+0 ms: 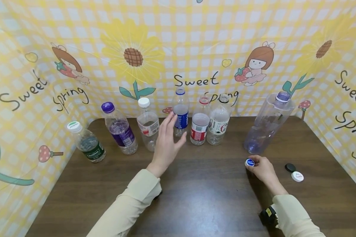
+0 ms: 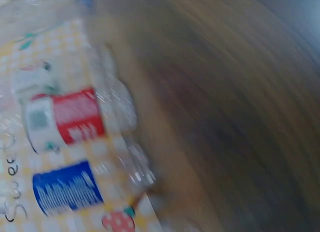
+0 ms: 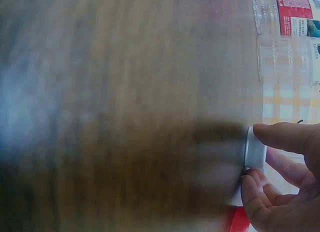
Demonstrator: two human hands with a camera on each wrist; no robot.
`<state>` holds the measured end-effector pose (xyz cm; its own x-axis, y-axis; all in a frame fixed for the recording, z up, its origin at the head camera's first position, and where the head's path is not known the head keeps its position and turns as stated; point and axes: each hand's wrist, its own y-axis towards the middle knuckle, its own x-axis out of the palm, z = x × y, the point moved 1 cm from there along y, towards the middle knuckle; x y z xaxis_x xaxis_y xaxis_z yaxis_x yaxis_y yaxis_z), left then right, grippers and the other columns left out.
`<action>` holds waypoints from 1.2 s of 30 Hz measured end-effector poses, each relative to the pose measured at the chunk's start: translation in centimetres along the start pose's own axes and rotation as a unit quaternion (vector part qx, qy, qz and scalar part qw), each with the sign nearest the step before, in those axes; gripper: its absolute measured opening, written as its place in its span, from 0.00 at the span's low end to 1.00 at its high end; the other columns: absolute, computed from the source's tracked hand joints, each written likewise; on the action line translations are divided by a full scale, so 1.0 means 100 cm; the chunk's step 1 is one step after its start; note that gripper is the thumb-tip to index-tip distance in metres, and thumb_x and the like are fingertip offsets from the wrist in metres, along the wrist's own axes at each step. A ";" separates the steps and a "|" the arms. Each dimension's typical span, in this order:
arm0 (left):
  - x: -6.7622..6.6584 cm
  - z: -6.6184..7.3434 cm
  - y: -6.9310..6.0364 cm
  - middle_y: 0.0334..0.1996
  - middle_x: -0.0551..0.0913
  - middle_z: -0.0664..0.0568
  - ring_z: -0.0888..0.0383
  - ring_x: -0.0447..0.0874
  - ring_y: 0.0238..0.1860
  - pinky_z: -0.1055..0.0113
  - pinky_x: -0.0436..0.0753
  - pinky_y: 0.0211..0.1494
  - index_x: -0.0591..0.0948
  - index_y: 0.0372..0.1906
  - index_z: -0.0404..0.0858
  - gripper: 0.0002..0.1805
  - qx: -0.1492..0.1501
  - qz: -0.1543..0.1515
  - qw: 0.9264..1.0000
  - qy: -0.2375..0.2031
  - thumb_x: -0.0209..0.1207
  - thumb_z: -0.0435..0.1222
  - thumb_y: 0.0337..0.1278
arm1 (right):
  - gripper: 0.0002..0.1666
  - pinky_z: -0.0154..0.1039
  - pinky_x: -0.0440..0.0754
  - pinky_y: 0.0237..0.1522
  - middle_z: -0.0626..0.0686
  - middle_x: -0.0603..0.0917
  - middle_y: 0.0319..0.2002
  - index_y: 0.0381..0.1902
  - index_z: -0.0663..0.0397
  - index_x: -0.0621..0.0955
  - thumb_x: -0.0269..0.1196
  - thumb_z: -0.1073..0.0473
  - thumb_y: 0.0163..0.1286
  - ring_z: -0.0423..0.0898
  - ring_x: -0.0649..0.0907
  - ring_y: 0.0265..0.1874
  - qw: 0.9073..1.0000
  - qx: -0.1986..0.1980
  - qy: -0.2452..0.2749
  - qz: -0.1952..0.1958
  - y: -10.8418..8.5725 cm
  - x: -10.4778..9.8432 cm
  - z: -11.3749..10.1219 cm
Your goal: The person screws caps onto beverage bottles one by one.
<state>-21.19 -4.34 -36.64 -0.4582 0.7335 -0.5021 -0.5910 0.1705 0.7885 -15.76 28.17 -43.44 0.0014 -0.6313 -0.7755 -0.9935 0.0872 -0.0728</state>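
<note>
My right hand point(image 1: 264, 169) pinches a white bottle cap with a blue top point(image 1: 250, 162) between thumb and fingers, low over the table; in the right wrist view the cap point(image 3: 256, 148) shows side-on. My left hand point(image 1: 166, 141) is raised with fingers extended, in front of an uncapped blue-labelled bottle point(image 1: 181, 120); whether it touches the bottle I cannot tell. To the right of that stand an uncapped red-labelled bottle point(image 1: 200, 126) and an uncapped bottle with a white label point(image 1: 219, 125). The left wrist view is blurred and shows no hand.
A capped green-labelled bottle point(image 1: 93, 151), a purple-capped bottle point(image 1: 121, 133) and a white-capped bottle point(image 1: 148, 126) stand left. A large uncapped purplish bottle point(image 1: 267, 121) stands right. A black cap point(image 1: 290, 167) and a white cap point(image 1: 297, 176) lie beyond my right hand.
</note>
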 end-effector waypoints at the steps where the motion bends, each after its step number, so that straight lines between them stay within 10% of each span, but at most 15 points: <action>1: 0.003 0.002 0.004 0.68 0.64 0.38 0.43 0.63 0.68 0.53 0.67 0.71 0.62 0.67 0.30 0.36 -0.050 -0.011 0.998 -0.020 0.63 0.36 0.55 | 0.23 0.41 0.81 0.32 0.73 0.81 0.44 0.51 0.75 0.76 0.63 0.64 0.61 0.60 0.83 0.38 1.000 0.002 0.000 0.001 0.000 0.000 0.000; 6: 0.016 -0.001 0.030 0.71 0.57 0.40 0.46 0.58 0.72 0.53 0.60 0.75 0.55 0.72 0.33 0.41 -0.247 -0.037 0.964 -0.093 0.60 0.41 0.60 | 0.23 0.43 0.81 0.34 0.73 0.81 0.45 0.51 0.75 0.76 0.63 0.64 0.61 0.61 0.83 0.39 1.000 0.007 0.000 0.005 0.000 -0.002 0.000; 17: 0.035 -0.024 0.050 0.75 0.47 0.40 0.43 0.50 0.75 0.52 0.57 0.76 0.44 0.75 0.37 0.47 -0.392 -0.123 0.906 -0.104 0.58 0.47 0.62 | 0.23 0.44 0.82 0.34 0.72 0.80 0.46 0.52 0.74 0.75 0.62 0.62 0.63 0.61 0.82 0.41 1.000 0.023 0.012 0.009 -0.002 -0.002 0.001; 25: 0.042 -0.023 0.057 0.71 0.60 0.36 0.43 0.59 0.72 0.53 0.60 0.75 0.48 0.74 0.34 0.46 -0.411 -0.121 0.897 -0.105 0.59 0.47 0.61 | 0.24 0.48 0.81 0.39 0.72 0.80 0.48 0.52 0.72 0.75 0.62 0.61 0.63 0.63 0.82 0.44 0.999 0.030 0.012 0.023 -0.004 -0.003 0.001; 36: 0.046 -0.024 0.061 0.66 0.69 0.36 0.42 0.69 0.66 0.53 0.68 0.70 0.59 0.68 0.33 0.34 -0.399 -0.095 0.909 -0.072 0.56 0.44 0.64 | 0.25 0.55 0.79 0.48 0.74 0.78 0.52 0.55 0.72 0.73 0.61 0.59 0.66 0.66 0.81 0.49 0.999 0.025 0.032 0.034 -0.006 -0.013 -0.008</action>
<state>-28.44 -1.50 -34.98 -0.2395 0.8291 -0.5052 -0.9703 -0.1863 0.1543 -15.22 28.33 -41.93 -0.0737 -0.6700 -0.7387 -0.9843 0.1680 -0.0543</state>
